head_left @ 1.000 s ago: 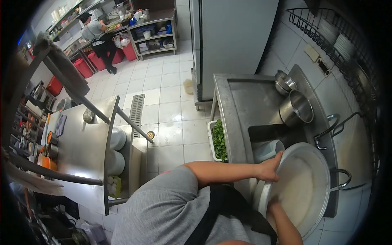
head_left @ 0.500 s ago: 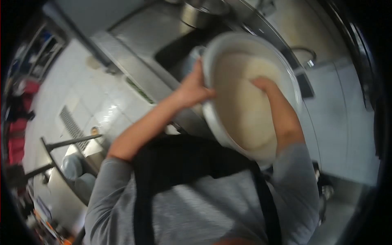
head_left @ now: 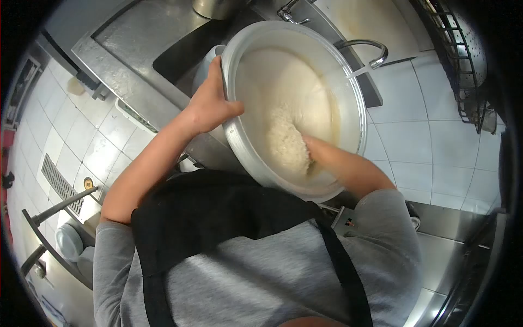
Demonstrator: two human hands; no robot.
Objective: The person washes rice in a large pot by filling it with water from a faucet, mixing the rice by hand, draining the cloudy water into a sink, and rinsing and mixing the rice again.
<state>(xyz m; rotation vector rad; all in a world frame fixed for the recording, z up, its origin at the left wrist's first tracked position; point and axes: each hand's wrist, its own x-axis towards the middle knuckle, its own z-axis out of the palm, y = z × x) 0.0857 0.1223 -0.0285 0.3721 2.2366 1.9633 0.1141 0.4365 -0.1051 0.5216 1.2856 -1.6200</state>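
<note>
A large pale metal pot [head_left: 232, 136] stands tilted over the sink, its mouth towards me. Cloudy whitish water [head_left: 299, 68] covers its far side, while a heap of wet white rice [head_left: 284, 139] shows on the near side. My left hand [head_left: 210, 106] is closed on the pot's left rim, thumb inside the wall and fingers outside. Inside the pot, my right hand [head_left: 311, 148] pushes into the rice at the lower right; its fingers are hidden by the grains. A bluish-white container [head_left: 202, 71] is partly visible behind the left hand.
A curved faucet [head_left: 378, 59] runs a thin stream at the pot's right rim. Behind it is another tap [head_left: 291, 13]. A metal vessel [head_left: 215, 8] stands beyond the dark sink basin [head_left: 169, 61]. At right hangs a black wire rack [head_left: 457, 60]; a floor grate [head_left: 59, 182] lies left.
My right hand has moved from the pot's middle down towards its near side, and rice now heaps up there. My left hand stays on the rim. The view has shifted.
</note>
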